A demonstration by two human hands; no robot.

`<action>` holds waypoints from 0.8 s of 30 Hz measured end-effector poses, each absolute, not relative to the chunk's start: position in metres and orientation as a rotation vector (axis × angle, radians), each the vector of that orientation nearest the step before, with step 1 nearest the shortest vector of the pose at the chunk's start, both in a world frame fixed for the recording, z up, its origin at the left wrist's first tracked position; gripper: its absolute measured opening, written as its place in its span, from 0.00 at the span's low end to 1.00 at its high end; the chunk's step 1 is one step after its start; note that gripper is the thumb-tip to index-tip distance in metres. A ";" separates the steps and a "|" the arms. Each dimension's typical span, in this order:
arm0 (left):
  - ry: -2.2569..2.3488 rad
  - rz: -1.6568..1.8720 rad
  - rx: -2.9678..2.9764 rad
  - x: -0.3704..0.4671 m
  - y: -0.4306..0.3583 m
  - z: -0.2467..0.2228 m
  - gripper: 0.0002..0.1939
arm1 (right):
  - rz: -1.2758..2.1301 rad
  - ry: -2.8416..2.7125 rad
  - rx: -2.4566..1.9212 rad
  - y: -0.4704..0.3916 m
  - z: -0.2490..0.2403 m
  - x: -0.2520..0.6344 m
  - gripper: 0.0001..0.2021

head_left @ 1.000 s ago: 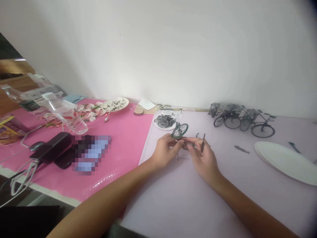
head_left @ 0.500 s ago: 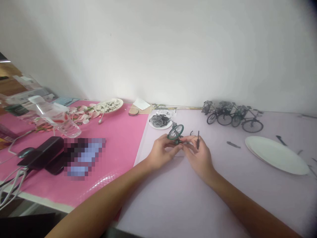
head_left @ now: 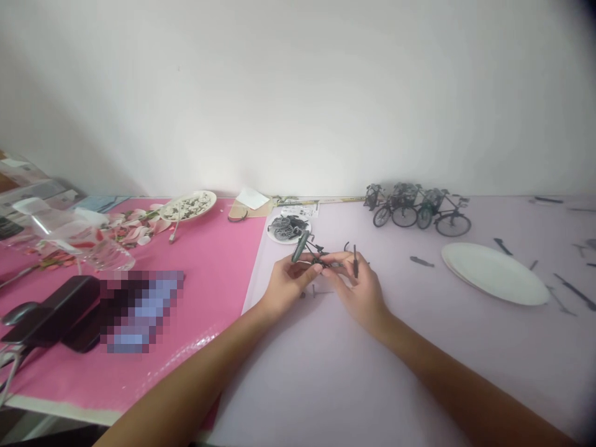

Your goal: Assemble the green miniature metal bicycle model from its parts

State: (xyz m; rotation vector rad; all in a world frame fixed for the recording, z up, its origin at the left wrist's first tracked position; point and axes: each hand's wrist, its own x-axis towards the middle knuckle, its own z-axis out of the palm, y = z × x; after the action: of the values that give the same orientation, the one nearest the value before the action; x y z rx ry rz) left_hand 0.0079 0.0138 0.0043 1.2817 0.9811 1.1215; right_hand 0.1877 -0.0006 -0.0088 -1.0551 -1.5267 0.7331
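Observation:
A miniature bicycle (head_left: 302, 246) in dark green and black is held between both hands over the pale table. My left hand (head_left: 289, 282) closes around its wheel side, thumb and fingers pinching near the middle of the frame. From the other side my right hand (head_left: 361, 292) pinches the same part, fingertips almost touching the left ones. A thin dark tool like a small screwdriver (head_left: 356, 262) stands upright between the right hand's fingers. The fingers hide much of the frame. Beyond the hands sits a small white plate (head_left: 269, 234) heaped with grey wheels and dark parts.
Several finished miniature bicycles (head_left: 452, 214) stand by the wall. At right lies a white oval plate (head_left: 496, 273), with loose dark parts (head_left: 575, 290) around it. The pink left side holds a water bottle (head_left: 79, 239), a plate of small pieces (head_left: 212, 205), a black box (head_left: 65, 304) and a blurred-out phone.
The miniature bicycle has turned in my hands, its wheel now seen nearly edge-on and tipped leftward. The view has shifted slightly right. Both hands keep their grip.

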 end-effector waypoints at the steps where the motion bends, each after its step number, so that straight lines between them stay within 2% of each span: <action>1: 0.974 1.121 1.279 0.007 0.014 0.004 0.25 | 0.726 -1.533 -1.061 -0.001 -0.009 0.188 0.09; 8: 0.907 1.143 1.233 0.006 0.018 0.002 0.22 | 0.721 -1.527 -1.014 0.001 -0.010 0.186 0.11; 15: 0.946 1.108 1.189 0.006 0.017 0.002 0.22 | 0.660 -1.554 -1.014 0.001 -0.011 0.187 0.09; 24: 0.907 1.070 1.188 0.004 0.020 -0.004 0.23 | 0.572 -1.531 -1.023 0.000 -0.010 0.187 0.09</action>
State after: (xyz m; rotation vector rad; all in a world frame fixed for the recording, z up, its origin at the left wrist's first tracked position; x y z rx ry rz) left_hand 0.0041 0.0205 -0.0037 1.1882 0.9073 1.0703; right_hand 0.1875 -0.0003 -0.0101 -1.0228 -1.5307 0.5722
